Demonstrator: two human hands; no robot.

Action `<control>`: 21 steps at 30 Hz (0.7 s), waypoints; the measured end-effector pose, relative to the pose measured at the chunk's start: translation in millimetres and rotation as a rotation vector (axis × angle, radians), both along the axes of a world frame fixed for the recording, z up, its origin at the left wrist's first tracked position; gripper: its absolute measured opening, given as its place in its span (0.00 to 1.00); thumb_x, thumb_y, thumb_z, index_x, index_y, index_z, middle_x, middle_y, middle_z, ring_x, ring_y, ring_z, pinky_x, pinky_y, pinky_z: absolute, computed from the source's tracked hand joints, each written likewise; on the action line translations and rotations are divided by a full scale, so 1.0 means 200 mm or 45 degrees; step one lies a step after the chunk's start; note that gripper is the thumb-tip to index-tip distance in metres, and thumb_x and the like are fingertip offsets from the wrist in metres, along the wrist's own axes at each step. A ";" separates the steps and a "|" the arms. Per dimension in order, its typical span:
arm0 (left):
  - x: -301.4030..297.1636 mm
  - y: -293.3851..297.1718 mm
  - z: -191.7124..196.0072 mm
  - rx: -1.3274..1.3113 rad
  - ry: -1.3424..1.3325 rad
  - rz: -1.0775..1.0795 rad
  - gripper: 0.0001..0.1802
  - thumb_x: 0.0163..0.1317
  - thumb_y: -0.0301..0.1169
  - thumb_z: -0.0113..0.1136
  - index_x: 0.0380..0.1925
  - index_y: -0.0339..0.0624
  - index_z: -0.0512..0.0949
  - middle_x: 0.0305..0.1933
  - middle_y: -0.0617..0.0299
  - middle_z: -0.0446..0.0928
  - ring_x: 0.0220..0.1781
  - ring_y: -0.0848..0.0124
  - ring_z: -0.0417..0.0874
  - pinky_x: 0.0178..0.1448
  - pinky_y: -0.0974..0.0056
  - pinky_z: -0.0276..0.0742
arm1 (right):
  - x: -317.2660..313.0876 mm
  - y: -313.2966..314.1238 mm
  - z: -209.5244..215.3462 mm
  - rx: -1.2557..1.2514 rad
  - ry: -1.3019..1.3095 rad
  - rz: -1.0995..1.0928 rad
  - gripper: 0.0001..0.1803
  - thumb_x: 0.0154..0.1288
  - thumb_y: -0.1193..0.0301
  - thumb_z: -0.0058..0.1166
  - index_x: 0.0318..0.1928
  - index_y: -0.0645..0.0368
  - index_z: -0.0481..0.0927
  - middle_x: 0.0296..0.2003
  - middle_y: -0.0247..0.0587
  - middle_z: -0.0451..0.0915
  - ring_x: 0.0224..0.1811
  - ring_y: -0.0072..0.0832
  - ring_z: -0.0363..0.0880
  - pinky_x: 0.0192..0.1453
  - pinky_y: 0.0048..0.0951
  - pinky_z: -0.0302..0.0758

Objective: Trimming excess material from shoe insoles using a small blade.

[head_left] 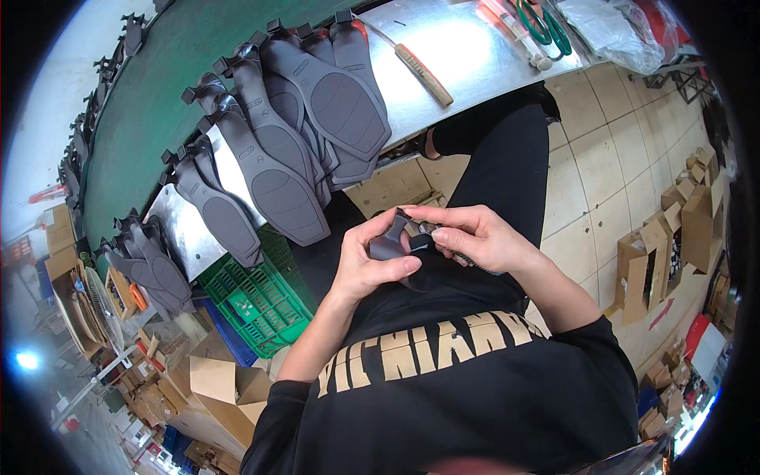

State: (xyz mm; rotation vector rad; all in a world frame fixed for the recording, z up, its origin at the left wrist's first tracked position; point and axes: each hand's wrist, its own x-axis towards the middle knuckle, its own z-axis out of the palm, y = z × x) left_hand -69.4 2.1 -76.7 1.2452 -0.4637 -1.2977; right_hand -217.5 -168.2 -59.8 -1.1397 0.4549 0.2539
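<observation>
Over my lap, my left hand [370, 260] is closed around a dark grey moulded piece [386, 245], its thumb and fingers on either side. It resembles the sole-shaped pieces on the table, but most of it is hidden by the hand or blends into my black clothes. My right hand [479, 239] meets it from the right, its index fingertip near the piece's upper end. Pinched in the right hand is a small hand tool [469, 260] with a dark handle and a metallic part by the thumb; its exact kind cannot be made out.
Several dark grey sole-shaped pieces [273, 138] with black end blocks overlap along the table edge. A wooden-handled tool [423, 75] and green-handled scissors [546, 32] lie on the metal tabletop [475, 87]. A green crate [257, 297] stands lower left; cardboard boxes [637, 269] stand at right.
</observation>
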 end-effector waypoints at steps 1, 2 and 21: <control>0.00 0.00 -0.01 -0.002 -0.047 -0.003 0.34 0.46 0.31 0.75 0.55 0.35 0.76 0.29 0.70 0.76 0.27 0.83 0.75 0.31 0.78 0.67 | 0.00 0.00 0.01 -0.025 0.005 -0.001 0.23 0.73 0.74 0.47 0.67 0.44 0.72 0.24 0.23 0.72 0.23 0.10 0.62 0.29 0.14 0.65; -0.01 0.00 0.01 -0.003 -0.047 -0.006 0.34 0.46 0.31 0.75 0.55 0.35 0.76 0.29 0.70 0.76 0.27 0.83 0.75 0.31 0.78 0.67 | 0.00 0.01 0.01 -0.049 0.010 -0.004 0.23 0.73 0.74 0.47 0.66 0.45 0.73 0.25 0.24 0.73 0.24 0.10 0.63 0.31 0.14 0.66; -0.06 -0.03 0.00 0.061 -0.006 0.164 0.37 0.48 0.39 0.72 0.57 0.31 0.74 0.30 0.68 0.75 0.31 0.81 0.74 0.39 0.76 0.68 | 0.00 0.09 0.00 -1.380 -0.366 -0.066 0.27 0.59 0.79 0.59 0.60 0.44 0.79 0.27 0.36 0.75 0.25 0.29 0.75 0.30 0.28 0.76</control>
